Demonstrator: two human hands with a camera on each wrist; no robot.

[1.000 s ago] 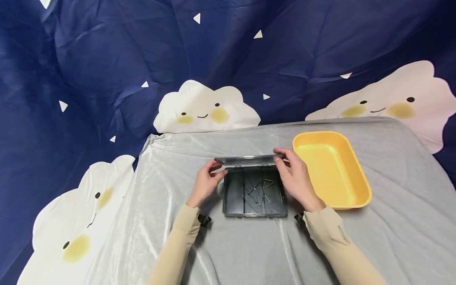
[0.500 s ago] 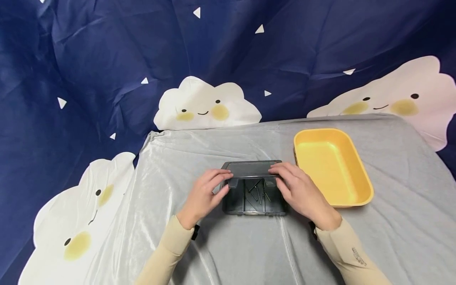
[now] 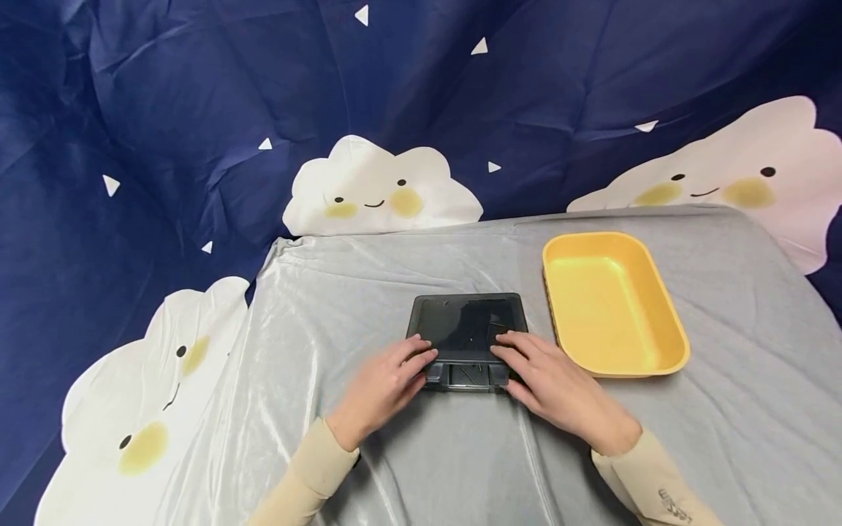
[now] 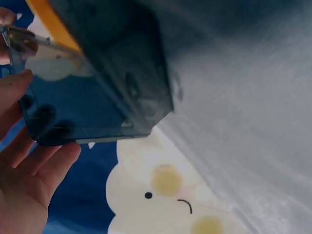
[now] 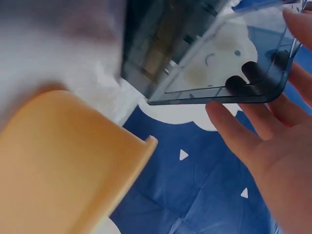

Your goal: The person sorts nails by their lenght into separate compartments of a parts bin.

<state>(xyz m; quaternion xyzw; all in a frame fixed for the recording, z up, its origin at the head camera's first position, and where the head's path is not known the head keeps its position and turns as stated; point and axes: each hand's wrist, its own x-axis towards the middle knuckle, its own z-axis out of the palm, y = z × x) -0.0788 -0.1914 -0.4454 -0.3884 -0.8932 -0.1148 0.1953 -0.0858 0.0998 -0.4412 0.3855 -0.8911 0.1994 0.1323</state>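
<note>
A smoky, see-through plastic case lies on the grey cloth, its hinged lid (image 3: 454, 318) tilted down over the case bottom (image 3: 498, 376) with a gap left at the front. My left hand (image 3: 380, 385) holds the lid's front left corner, fingers on top and thumb at the edge. At the front right corner my right hand (image 3: 562, 383) has the same hold. Fingertips show dark through the lid (image 4: 83, 105) in the left wrist view, and likewise through the lid (image 5: 209, 80) in the right wrist view. Thin metal screws or nails (image 3: 468, 374) show through the gap.
Right of the case stands a yellow plastic tub (image 3: 612, 321), close to my right hand. A grey velvety cloth (image 3: 342, 292) covers the table. Behind it hangs a dark blue curtain (image 3: 421, 73) printed with smiling clouds.
The lid has swung from nearly upright down toward me, covering most of the case bottom. Both hands have come nearer with it, their fingers now on the lid's top.
</note>
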